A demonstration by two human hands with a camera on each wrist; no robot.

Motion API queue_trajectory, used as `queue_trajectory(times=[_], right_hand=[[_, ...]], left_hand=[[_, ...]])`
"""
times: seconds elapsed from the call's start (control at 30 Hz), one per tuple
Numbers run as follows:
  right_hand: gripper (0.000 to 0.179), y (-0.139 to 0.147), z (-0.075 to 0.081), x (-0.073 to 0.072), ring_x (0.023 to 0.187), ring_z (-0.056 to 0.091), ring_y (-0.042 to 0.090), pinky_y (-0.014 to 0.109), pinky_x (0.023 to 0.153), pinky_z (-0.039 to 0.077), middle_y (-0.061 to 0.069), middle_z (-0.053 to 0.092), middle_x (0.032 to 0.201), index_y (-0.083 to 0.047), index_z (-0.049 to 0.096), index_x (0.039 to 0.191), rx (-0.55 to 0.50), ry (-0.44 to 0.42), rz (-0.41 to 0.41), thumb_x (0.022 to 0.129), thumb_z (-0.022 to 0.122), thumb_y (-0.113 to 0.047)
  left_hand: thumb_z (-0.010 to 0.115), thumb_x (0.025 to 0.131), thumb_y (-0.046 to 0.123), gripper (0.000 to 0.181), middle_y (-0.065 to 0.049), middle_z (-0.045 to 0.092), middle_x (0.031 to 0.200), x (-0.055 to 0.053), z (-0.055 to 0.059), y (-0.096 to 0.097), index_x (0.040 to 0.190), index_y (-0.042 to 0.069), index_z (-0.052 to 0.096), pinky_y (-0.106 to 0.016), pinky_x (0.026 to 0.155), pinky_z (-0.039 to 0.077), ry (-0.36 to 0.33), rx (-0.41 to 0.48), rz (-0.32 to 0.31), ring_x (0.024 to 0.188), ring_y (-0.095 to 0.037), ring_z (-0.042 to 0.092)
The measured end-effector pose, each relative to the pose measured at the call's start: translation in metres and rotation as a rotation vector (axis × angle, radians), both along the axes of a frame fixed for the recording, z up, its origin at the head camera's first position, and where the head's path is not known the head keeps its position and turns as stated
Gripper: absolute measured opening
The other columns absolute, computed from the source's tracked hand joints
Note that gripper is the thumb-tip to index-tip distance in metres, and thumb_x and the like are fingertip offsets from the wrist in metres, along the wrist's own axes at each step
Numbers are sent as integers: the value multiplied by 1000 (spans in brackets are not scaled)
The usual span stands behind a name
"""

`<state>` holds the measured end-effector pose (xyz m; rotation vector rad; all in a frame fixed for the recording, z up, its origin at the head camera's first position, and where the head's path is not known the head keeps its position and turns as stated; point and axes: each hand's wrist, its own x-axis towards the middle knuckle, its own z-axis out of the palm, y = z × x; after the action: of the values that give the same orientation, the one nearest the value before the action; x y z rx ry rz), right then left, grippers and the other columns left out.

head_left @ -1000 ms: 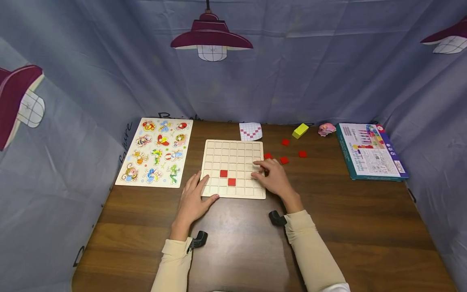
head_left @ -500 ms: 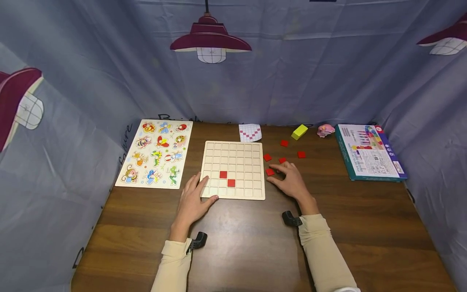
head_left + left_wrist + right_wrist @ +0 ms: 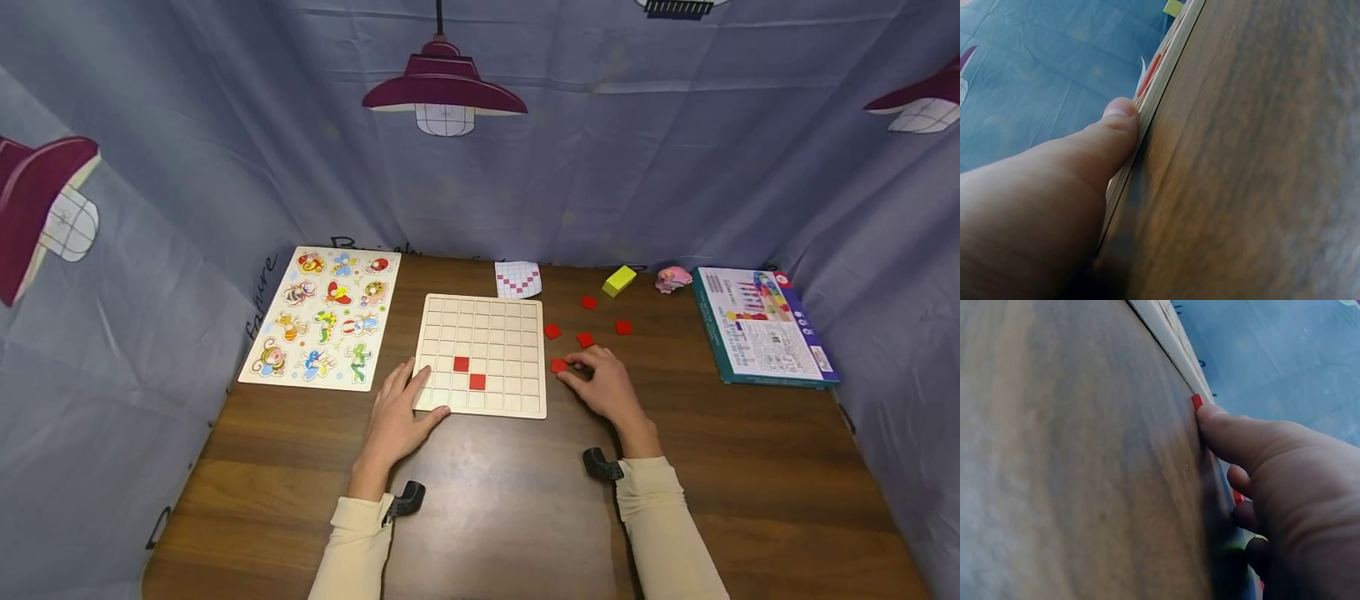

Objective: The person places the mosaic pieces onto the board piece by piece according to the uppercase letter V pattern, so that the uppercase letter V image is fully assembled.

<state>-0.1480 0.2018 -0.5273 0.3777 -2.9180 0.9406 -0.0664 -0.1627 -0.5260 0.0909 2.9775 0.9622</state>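
My left hand (image 3: 397, 417) rests spread at the front left corner of a wooden grid board (image 3: 513, 346). In the left wrist view its thumb (image 3: 1119, 119) lies along the board's edge. Two red square tiles sit in the grid, one tile (image 3: 461, 364) diagonally behind the other tile (image 3: 477, 382). Just right of the board, my right hand (image 3: 607, 387) pinches another red tile (image 3: 558, 365) on the table between thumb and index finger. The right wrist view shows the thumb against that tile's edge (image 3: 1197, 401); the far fingertips are partly hidden.
Several loose red tiles (image 3: 623, 327) lie right of the board. Behind are a pattern card (image 3: 518, 280), a yellow block (image 3: 618, 281) and a pink figure (image 3: 672, 279). An insect puzzle board (image 3: 318, 321) lies left, a game box (image 3: 765, 325) right. A curtain (image 3: 585, 167) hangs behind.
My right hand has drawn back rightward from over the board to the nearest loose red tile, its thumb and index finger closing on it. The left hand stays in place.
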Motion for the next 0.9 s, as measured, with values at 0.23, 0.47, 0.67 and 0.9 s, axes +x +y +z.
queue_trajectory(times=[0.23, 0.47, 0.67, 0.9], right_hand=[[28, -2, 3, 4, 92, 55, 24, 41, 83, 47, 8, 64, 97, -5, 74, 104, 6, 62, 1, 89, 78, -29], [27, -12, 11, 3, 91, 54, 22, 40, 82, 46, 6, 61, 95, -7, 73, 105, -52, 91, -15, 90, 78, -30], [25, -44, 29, 2, 89, 54, 22, 38, 79, 46, 6, 62, 94, -8, 74, 103, -93, 106, 56, 88, 80, -26], [24, -106, 42, -16, 95, 56, 19, 37, 85, 50, 5, 63, 97, -12, 74, 107, -103, 98, 211, 91, 75, -29]], left_hand=[[73, 88, 57, 80, -10, 30, 168, 1, 1, -1, 155, 20, 46, -64, 122, 24, 6, 9, -2, 157, -33, 22], [72, 89, 57, 79, -10, 31, 168, 1, 1, 0, 154, 21, 47, -64, 122, 24, 6, 10, -5, 157, -32, 22], [72, 89, 56, 79, -11, 31, 167, 4, 0, 5, 154, 20, 46, -65, 121, 25, 1, 10, -10, 156, -34, 23], [72, 90, 55, 77, -10, 31, 167, 1, -1, 1, 154, 21, 47, -64, 122, 26, 22, -13, -4, 156, -33, 23]])
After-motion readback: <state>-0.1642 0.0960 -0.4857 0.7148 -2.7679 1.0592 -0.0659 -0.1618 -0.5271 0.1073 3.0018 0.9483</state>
